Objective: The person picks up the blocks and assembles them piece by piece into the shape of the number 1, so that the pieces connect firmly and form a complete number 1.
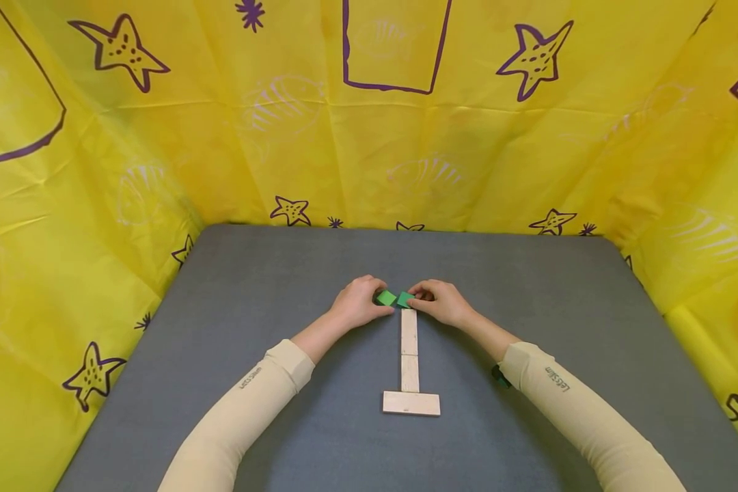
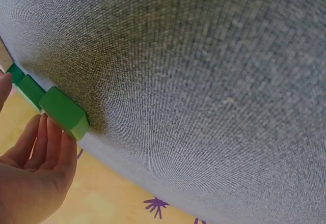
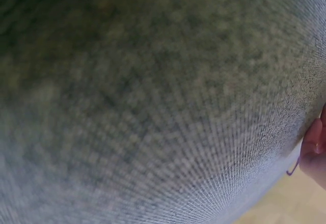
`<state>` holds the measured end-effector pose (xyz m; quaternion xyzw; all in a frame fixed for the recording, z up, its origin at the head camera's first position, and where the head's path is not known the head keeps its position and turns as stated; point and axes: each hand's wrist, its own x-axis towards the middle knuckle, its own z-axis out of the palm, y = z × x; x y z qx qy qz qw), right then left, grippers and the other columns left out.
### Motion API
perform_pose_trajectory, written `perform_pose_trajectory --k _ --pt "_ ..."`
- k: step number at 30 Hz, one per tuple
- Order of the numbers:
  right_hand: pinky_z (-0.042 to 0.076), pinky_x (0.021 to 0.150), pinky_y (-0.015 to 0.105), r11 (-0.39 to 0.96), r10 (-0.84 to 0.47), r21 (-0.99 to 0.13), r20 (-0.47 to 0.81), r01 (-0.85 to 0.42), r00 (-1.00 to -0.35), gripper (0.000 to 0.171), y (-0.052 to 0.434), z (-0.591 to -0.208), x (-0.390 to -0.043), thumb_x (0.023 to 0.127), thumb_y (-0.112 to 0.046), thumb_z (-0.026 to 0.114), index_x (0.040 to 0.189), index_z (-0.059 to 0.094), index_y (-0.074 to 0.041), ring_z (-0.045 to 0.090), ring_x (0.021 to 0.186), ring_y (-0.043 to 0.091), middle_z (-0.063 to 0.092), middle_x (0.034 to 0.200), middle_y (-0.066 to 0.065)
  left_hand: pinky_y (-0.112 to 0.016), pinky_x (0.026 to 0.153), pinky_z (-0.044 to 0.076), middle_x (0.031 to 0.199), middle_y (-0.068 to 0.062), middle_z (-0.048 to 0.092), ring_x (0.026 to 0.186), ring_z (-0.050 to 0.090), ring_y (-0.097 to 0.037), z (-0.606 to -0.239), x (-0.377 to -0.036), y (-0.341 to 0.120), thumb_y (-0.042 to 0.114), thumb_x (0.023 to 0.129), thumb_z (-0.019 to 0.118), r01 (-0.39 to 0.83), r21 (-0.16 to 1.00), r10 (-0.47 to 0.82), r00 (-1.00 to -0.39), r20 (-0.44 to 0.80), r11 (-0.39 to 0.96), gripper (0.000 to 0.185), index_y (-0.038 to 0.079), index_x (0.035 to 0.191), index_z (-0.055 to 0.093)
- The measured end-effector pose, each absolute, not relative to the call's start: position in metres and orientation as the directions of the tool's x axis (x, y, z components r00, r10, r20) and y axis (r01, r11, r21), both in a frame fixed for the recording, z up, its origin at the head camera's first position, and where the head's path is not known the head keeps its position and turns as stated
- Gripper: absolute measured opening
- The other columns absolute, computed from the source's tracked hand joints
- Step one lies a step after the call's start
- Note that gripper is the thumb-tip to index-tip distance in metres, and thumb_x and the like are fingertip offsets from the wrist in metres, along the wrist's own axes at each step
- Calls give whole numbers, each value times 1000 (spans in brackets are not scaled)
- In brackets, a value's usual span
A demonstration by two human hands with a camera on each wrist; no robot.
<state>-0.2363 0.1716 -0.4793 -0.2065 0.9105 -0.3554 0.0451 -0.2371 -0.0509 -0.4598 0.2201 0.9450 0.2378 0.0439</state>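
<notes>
Fingertips [image 2: 53, 137] of our left hand [image 1: 358, 305] pinch one green block [image 1: 385, 298]; our right hand [image 1: 440, 301] pinches the other [image 1: 404, 300]. Both blocks touch at the far end of the wooden strip [image 1: 408, 350] on the mat [image 1: 252, 287]. Risk, as we judge it: a sideways nudge skews strip off its base [image 1: 411, 403].

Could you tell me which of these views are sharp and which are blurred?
Head view: sharp and evenly lit, with the hands at the green blocks. Left wrist view: crisp weave on the grey mat, and a dark shadow beside a block. Right wrist view: soft and out of focus throughout.
</notes>
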Motion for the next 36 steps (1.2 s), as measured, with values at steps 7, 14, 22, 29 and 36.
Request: perform_pose_trajectory --k 7,14,22,29,36 --pt "46 69 30 652 -416 -685 36 -325 -909 24 173 -477 -236 91 -24 71 108 72 -7 55 77 14 63 88 0 -35 77 51 102 -5 65 90 60 -20 -460 -238 -51 33 81 81 361 500 422 -907 -9 787 46 6 116 68" --pt "46 72 30 649 -423 -689 26 -323 -906 26 174 -477 -236 90 -25 72 110 71 -8 56 80 15 64 91 0 -36 80 52 102 -6 66 92 62 -21 -462 -239 -51 29 82 80 338 523 406 -914 -16 783 43 6 117 68" --pt "46 71 31 653 -418 -688 19 -315 -908 27 175 -478 -236 90 -25 71 111 71 -8 56 80 15 63 91 0 -33 78 52 99 -5 67 89 63 -18 -463 -241 -50 26 82 81 330 560 408 -913 -17 760 41 5 115 69" --pt "46 71 31 650 -416 -693 21 -313 -909 27 175 -479 -235 90 -25 71 112 71 -8 55 80 15 63 91 1 -32 78 53 98 -5 68 88 63 -17 -463 -240 -52 24 81 82 324 591 403 -915 -2 739 41 4 114 69" --pt "45 72 31 657 -408 -691 13 -304 -913 28 175 -479 -235 90 -25 71 112 71 -8 54 81 16 62 92 1 -31 78 53 98 -6 68 88 63 -17 -462 -239 -55 24 81 82 329 610 404 -915 15 721 41 3 114 69"
